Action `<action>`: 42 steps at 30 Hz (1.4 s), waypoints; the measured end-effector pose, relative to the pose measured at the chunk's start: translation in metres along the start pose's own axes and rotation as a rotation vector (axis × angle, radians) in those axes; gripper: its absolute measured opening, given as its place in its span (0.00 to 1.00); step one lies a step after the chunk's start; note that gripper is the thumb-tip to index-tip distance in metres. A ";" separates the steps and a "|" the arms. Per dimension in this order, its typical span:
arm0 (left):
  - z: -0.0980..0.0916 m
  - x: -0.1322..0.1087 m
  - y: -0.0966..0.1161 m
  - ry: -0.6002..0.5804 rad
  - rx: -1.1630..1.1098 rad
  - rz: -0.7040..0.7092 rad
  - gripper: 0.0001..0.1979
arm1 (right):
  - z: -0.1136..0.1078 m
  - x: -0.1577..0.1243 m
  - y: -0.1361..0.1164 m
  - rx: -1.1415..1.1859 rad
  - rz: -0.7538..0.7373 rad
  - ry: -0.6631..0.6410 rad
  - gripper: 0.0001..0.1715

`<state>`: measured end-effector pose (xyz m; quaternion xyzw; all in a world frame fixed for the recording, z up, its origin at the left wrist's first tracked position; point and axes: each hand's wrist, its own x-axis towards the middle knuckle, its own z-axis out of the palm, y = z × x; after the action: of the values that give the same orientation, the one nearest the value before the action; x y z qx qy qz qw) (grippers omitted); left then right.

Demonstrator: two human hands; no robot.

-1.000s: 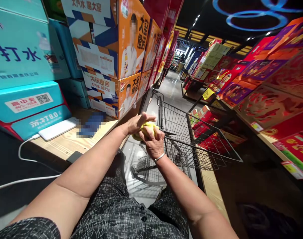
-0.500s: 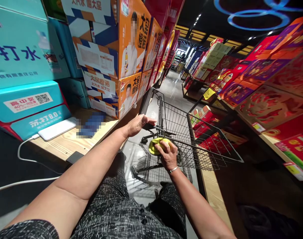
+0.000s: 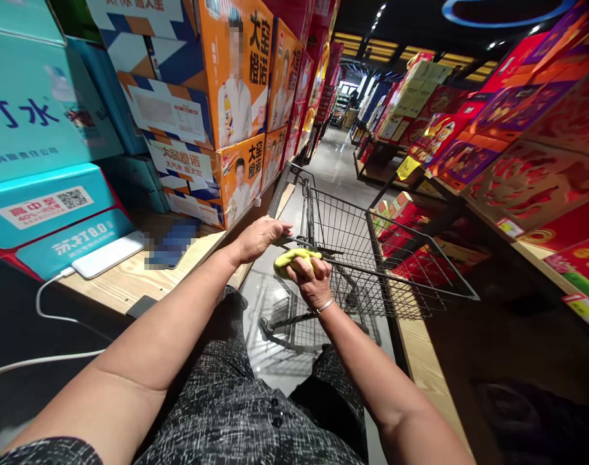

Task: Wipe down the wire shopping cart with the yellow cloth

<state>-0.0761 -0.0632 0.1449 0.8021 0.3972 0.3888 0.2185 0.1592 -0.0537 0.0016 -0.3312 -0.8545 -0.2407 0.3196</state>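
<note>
Cloth (image 3: 294,259) held against shopping cart (image 3: 349,230) rim

Head camera, looking forward and down an aisle: both bare forearms reach out over a dark patterned garment toward the near end of the wire shopping cart, which stands on the glossy grey floor (image 3: 333,169) between two rows of goods. The left hand (image 3: 258,237) lies on the near left corner of the cart, fingers curled narrow around the top bar there. Just to its right, the right hand (image 3: 312,285) is closed on the cloth, a crumpled yellow one, fingers bent over it and pressing it onto the near rim of the basket; the cloth bulges out to the left of the knuckles, close to the left hand's fingertips but apart from them. A thin silver bracelet (image 3: 324,305) circles the right wrist.

On the left, a wooden shelf (image 3: 130,285) carries a white power bank (image 3: 108,254) with a white cable (image 3: 43,298) running off toward the near left, and beside it a blurred blue flat thing (image 3: 171,243). Teal cartons (image 3: 37,129) are stacked at the near left, orange cartons (image 3: 236,97) with printed figures further along. On the right, red gift boxes (image 3: 522,187) fill slanted shelves, running toward the far end of the aisle under dark ceiling lights
</note>
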 end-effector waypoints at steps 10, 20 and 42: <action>0.022 -0.011 -0.017 0.086 0.539 0.065 0.21 | 0.011 -0.089 0.010 -0.041 0.038 -0.053 0.14; 0.048 0.014 0.023 0.079 0.625 -0.003 0.25 | -0.029 0.040 0.017 0.052 0.176 0.139 0.17; 0.056 0.012 -0.001 -0.067 0.839 0.103 0.44 | -0.039 0.003 0.064 -0.090 0.646 -0.050 0.41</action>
<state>-0.0273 -0.0550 0.1163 0.8525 0.4730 0.1775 -0.1339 0.2185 -0.0344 0.0433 -0.6046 -0.7015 -0.1560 0.3436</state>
